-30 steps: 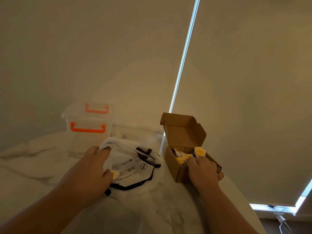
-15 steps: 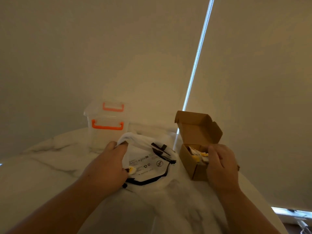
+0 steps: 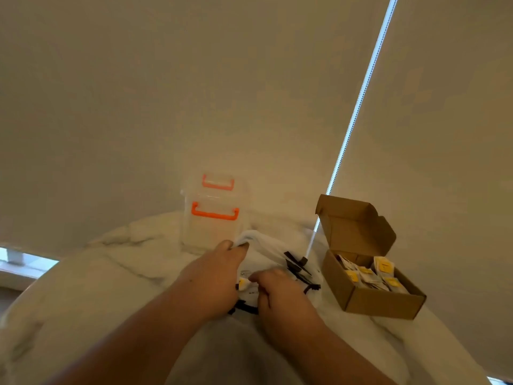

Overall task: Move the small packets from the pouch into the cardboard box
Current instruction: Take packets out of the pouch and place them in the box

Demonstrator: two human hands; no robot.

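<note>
At the near middle of the table (image 3: 111, 273), the fingers (image 3: 231, 245) of the left hand (image 3: 213, 279) are curled and pinch the upper edge of the white pouch (image 3: 266, 245), holding it a little raised. The fingers (image 3: 263, 276) of the right hand (image 3: 283, 298) are bent down onto the front of the pouch, just beside one small yellow packet (image 3: 242, 283) that shows between both hands. Whether they grip this packet or only the pouch I cannot tell, because the hand covers their tips. Most of the pouch is hidden under the two hands; only its top, some print and its black cord (image 3: 294, 262) are seen. To the right, apart from the pouch, stands the cardboard box (image 3: 380, 301), lid open, with several packets (image 3: 372, 276) inside, blurred. Behind the pouch stands a clear container (image 3: 213, 234) with orange handles.
</note>
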